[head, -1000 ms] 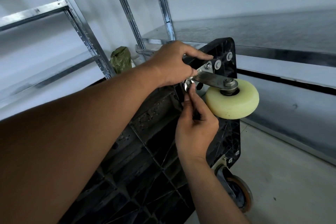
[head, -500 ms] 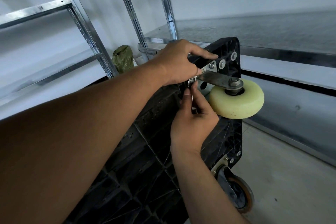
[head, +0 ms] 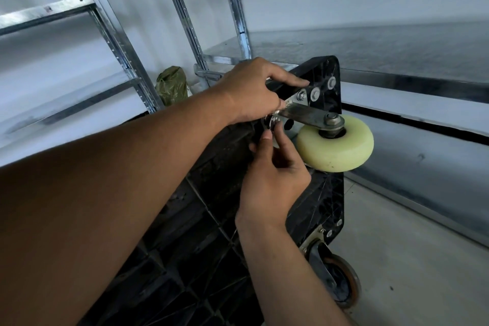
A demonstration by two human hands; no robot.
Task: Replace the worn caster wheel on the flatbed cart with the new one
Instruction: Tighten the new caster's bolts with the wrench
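Plainly, we have the cart [head: 201, 219] tipped on edge, its lower end cut off, with the cream wheel [head: 336, 151] at its top corner. Our left hand [head: 251, 90] curls over the cart's rim; our right hand [head: 272, 180] pinches a small, half-hidden washer [head: 272, 119].

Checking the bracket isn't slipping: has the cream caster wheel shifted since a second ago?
No. The cream caster wheel sits just as far below the corner bolts of the flatbed cart as before.

The right hand [head: 275, 182] has edged slightly left at the washer [head: 272, 121], away from the cream wheel [head: 334, 144].
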